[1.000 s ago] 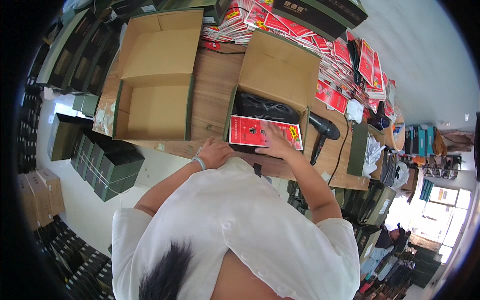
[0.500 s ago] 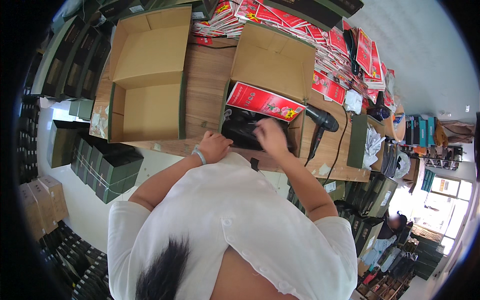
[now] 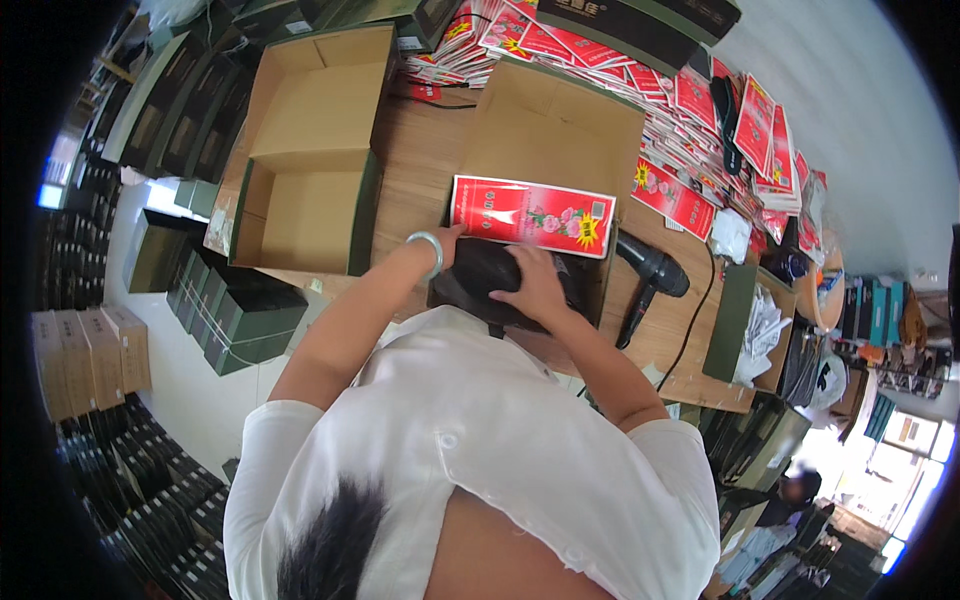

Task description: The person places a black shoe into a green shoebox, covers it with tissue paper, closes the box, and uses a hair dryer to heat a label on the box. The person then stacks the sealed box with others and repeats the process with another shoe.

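A green-and-tan shoe box [image 3: 555, 115] stands with its lid raised in front of me. In it lies a black, shiny wrapped item [image 3: 470, 270], whose kind I cannot make out. A red and white flat packet with pink flowers [image 3: 530, 215] rests over the far part of the box. My right hand [image 3: 540, 288] lies on the black item, fingers apart. At the box's left side is my left hand [image 3: 445, 245], beside the packet's near-left corner. Its fingers are mostly hidden, with a bracelet [image 3: 432, 246] at the wrist.
A second open box [image 3: 310, 210] stands to the left. Right of mine lies a black hair dryer [image 3: 650, 275] with its cord. Many red packets [image 3: 690, 140] are heaped at the back. A box of crumpled paper [image 3: 735, 325] stands at the table's right end.
The red packet has turned from slanted to nearly level. My left hand has moved from the box's near-left corner up along its left side. My right hand now rests on the black item.
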`<state>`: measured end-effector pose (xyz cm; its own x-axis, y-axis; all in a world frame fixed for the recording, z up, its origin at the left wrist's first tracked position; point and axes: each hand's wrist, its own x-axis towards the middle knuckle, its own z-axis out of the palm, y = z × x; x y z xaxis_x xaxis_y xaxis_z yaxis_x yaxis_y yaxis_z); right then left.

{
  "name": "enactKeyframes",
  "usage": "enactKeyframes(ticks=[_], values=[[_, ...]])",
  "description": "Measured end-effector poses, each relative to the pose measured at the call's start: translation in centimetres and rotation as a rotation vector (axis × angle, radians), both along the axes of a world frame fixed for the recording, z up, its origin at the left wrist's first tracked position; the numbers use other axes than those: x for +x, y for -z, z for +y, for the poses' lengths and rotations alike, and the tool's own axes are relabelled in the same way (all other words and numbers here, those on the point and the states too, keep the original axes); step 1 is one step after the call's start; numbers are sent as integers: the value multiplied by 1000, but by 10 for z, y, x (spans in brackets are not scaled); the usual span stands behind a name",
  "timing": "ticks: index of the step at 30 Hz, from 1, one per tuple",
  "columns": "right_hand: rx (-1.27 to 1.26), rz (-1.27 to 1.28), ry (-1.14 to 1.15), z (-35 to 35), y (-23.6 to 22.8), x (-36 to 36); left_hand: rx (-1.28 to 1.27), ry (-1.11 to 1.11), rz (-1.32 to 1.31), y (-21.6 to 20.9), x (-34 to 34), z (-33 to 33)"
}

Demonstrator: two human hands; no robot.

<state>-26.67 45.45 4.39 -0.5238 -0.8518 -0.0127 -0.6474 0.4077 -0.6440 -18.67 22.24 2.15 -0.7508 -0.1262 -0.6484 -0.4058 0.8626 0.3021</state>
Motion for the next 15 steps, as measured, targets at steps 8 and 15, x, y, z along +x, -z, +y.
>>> enactKeyframes(ticks=[8, 15], values=[[-223, -472, 413, 60, -22, -52, 155, -326, -337, 17, -13, 53], [-253, -415, 387, 57, -12, -50, -81, 18, 111, 35, 29, 76]])
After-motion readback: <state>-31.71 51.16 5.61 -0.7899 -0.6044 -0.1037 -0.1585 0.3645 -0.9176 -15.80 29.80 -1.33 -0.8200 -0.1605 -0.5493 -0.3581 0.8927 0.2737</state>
